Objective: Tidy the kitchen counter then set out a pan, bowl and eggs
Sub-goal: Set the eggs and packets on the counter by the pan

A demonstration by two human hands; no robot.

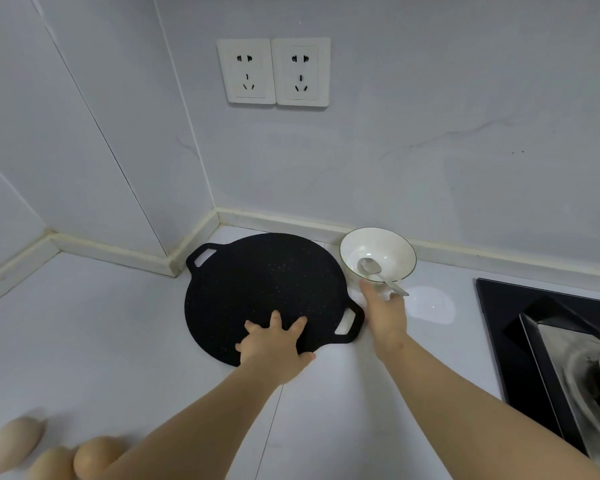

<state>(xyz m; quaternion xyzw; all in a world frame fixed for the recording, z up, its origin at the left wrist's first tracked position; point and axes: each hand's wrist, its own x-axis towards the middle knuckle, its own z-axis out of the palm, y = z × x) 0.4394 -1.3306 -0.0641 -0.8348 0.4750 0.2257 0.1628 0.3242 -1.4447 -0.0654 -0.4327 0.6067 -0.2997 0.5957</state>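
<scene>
The black flat pan [264, 285] lies on the worktop [101, 341] in the far corner. The left hand [274, 351] rests on its near edge, fingers [275, 318] spread wide and flat. Just right of the pan stands the white bowl [378, 244] with a spoon [369, 266] in it. The right hand [385, 317] holds the bowl's near underside between thumb and fingers. Three eggs [94, 455] lie at the near left, a black hob [499, 323] at the right.

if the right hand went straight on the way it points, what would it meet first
The white bowl: the right hand is at its near side, though contact is unclear.
</scene>
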